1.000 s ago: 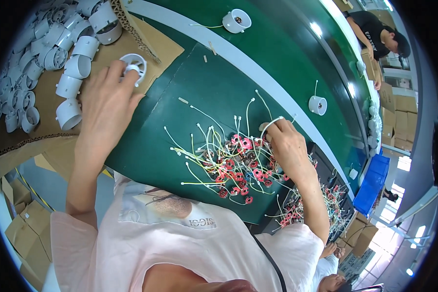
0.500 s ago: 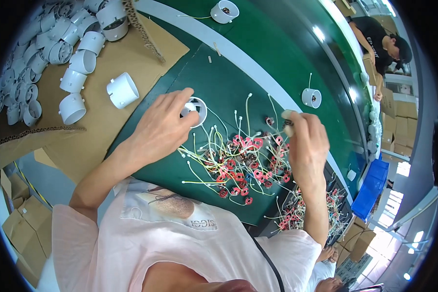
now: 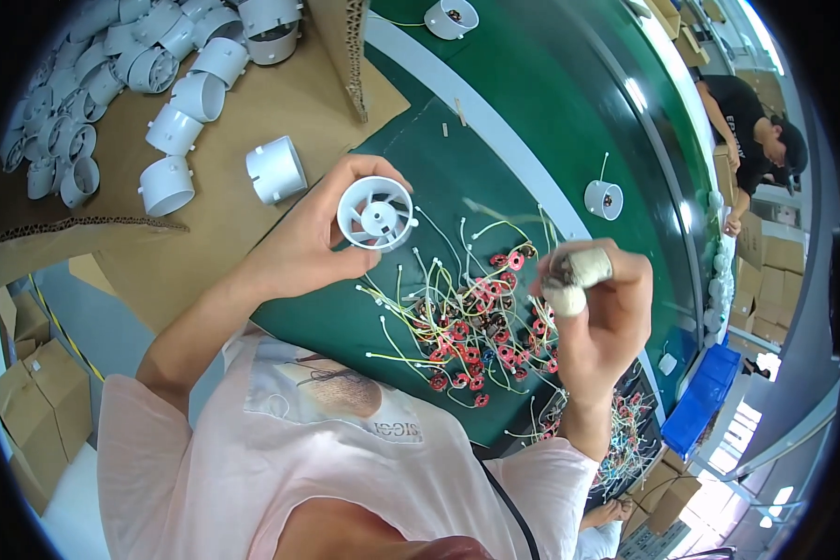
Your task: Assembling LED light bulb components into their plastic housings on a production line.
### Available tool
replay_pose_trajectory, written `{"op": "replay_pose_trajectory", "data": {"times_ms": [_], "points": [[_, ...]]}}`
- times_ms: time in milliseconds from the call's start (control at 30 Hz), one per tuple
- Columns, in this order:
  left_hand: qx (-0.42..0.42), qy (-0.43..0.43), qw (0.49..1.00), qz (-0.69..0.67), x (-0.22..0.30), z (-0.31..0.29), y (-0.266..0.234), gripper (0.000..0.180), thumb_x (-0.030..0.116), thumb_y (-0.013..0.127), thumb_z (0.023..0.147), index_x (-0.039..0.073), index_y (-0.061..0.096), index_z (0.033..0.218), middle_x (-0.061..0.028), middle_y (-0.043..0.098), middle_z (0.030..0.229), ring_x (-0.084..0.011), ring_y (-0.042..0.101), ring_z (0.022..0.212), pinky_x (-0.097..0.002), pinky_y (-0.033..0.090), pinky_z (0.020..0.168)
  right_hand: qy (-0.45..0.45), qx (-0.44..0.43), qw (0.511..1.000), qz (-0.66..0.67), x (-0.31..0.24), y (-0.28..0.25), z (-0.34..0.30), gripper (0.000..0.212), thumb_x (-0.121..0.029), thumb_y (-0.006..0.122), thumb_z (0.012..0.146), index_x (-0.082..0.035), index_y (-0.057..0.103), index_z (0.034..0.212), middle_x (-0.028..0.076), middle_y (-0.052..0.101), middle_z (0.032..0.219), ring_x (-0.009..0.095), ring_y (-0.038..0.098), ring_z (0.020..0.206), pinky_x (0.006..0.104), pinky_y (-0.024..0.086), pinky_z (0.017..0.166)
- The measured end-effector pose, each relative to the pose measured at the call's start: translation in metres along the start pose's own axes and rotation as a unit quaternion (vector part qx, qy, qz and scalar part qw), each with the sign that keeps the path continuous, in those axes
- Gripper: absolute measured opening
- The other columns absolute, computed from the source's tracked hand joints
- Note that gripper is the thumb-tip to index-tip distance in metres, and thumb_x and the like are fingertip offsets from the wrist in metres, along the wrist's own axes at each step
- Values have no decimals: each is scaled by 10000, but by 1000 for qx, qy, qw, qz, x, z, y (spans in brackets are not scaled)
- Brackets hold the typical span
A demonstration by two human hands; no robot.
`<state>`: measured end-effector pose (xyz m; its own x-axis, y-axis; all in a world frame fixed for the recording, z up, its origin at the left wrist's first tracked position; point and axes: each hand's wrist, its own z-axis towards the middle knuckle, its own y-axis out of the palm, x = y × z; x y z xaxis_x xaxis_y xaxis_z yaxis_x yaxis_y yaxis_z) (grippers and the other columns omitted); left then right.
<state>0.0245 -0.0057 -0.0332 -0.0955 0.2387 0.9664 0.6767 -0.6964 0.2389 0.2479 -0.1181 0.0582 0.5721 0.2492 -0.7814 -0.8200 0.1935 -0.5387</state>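
Observation:
My left hand is closed round a white cylindrical fan housing, its open end turned up so that the inner vanes and round hub show. To the right, my right hand pinches a small dark motor coil between thumb and finger, both wearing pale finger covers. Blurred pale wires trail up and left from the coil. Below and between the hands lies a loose heap of red and dark motor coils with white and yellow leads, on the green table.
At the left, a cardboard box holds many white housings. Two housings with coils inside, a far one and a right one, stand on the green belt. More coils fill a dark tray. A blue bin and a co-worker are at right.
My left hand has lifted the housing and turned its open end up. My right hand has rotated, showing the coil and finger covers. The whole view has shifted slightly.

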Motion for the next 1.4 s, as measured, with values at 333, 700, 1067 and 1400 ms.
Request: {"op": "replay_pose_trajectory", "data": {"times_ms": [333,700,1067,1400], "points": [[-106,-100,967,-210,6,-4,-20,678,188,746,678,60,383,1237,-90,533,1147,-159,530,1058,-271,431,897,84,32,971,221,-14,13,11,228,-6,576,822,35,506,1035,190,571,1014,195,605,772,275,508,657],[-108,-49,993,18,2,-11,-21,705,145,777,627,36,421,1226,-59,484,1186,-139,495,1096,-277,402,941,-20,-77,981,178,-4,18,22,169,50,548,788,39,572,954,183,624,949,208,599,788,295,494,688],[-147,-65,985,-61,5,-12,-28,707,121,757,640,28,418,1254,-47,467,1188,-139,478,1113,-286,394,952,-99,-152,978,99,3,39,23,168,84,557,754,30,552,913,201,626,919,217,588,764,313,470,640],[-114,-20,978,174,15,-19,-22,680,42,696,647,61,427,1272,-58,477,1185,-161,487,1099,-288,397,936,-55,-259,961,81,-16,41,21,297,154,522,570,-2,593,813,144,628,889,233,583,729,303,451,585]]}}
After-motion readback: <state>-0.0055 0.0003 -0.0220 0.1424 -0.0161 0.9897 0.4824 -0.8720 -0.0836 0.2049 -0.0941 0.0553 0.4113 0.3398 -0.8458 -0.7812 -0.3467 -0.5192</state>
